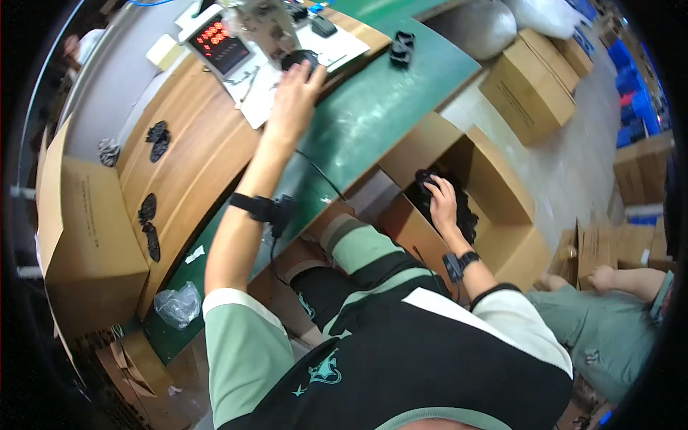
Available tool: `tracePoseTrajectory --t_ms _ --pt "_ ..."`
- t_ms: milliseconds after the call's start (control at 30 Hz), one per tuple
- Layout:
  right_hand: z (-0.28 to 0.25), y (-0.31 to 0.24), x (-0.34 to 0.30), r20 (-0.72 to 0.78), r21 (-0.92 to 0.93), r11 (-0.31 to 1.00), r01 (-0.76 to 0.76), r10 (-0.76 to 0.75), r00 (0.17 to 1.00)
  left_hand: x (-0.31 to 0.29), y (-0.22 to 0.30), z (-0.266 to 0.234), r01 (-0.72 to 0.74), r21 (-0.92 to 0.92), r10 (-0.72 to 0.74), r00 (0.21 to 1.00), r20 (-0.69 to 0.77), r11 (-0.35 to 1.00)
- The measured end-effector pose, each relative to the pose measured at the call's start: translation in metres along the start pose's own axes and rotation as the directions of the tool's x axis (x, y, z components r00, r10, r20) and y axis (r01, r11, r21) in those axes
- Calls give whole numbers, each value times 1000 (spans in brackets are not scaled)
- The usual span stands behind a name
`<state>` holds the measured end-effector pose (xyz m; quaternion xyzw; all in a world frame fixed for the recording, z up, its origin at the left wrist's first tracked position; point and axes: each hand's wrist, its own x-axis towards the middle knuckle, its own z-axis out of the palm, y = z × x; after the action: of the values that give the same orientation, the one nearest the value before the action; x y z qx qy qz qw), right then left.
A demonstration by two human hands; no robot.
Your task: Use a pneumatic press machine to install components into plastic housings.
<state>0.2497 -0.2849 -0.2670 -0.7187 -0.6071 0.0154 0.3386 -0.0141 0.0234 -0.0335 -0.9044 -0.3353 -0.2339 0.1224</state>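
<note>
My left hand reaches to the far end of the bench, its fingers closed over a small black bundle. The bundle lies against a clear plastic bag on the white plate of a scale. A red-lit display stands at the plate's left. Down to the right, my right hand is inside an open cardboard box, fingers bent round a dark bundle. More black pieces lie under it. The exact kind of these soft, crumpled pieces cannot be made out.
Black bundles lie on the wooden board, and another on the green tabletop. A large carton stands left. A crumpled clear bag lies near the edge. Another person sits close by on the right.
</note>
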Motion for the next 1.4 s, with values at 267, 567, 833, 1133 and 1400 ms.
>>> tracePoseTrajectory --t_ms 267,567,833,1133,1400 --pt "19 30 -55 141 -43 992 -119 124 982 4 4 -11 -36 15 36 999 13 999" --pt "10 30 -69 173 -63 994 -90 99 980 3 1 -5 -53 -47 50 997 -60 997" --pt "49 80 -103 406 108 866 -488 409 817 9 6 -1 -14 -100 11 1000 -23 995" --pt "19 -27 -12 101 194 962 -191 174 979 -7 9 -7 53 -109 -59 997 -51 993" --pt "-69 -225 209 -165 218 862 458 -430 888 3 10 -16 145 -69 -145 989 4 987"
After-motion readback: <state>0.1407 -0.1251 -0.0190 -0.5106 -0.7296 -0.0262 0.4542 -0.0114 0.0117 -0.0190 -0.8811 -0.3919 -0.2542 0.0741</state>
